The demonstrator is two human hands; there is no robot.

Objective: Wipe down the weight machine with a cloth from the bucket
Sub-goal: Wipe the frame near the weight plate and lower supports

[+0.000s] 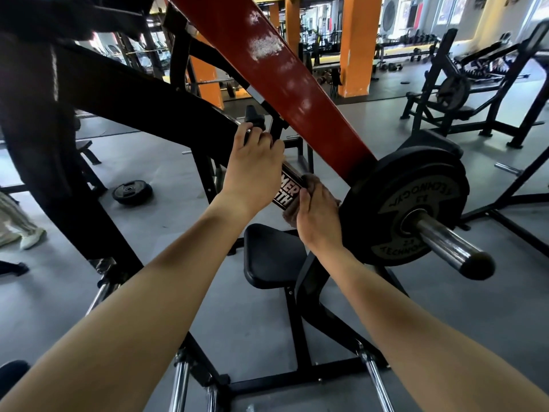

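Two orange square pillars stand at the far side of a gym room with a grey rubber floor. Near me is the black steel-framed weight machine, and its red painted lever arm slants down to a black round weight plate on a chrome sleeve. The red arm has white scuffed patches near its top. A black padded seat sits below my hands. A small black loose plate lies flat on the floor at left, and another black rack stands at the far right.

My left hand has its fingers curled round a black handle of the machine. My right hand clutches a crumpled brown cloth, pressing it on the black bar with a white-lettered label, just beside the plate. My hands cover part of the label, so only some letters read. A person's pale trouser leg and shoe are cut off at the left edge. The cloth is mostly hidden under my fingers.
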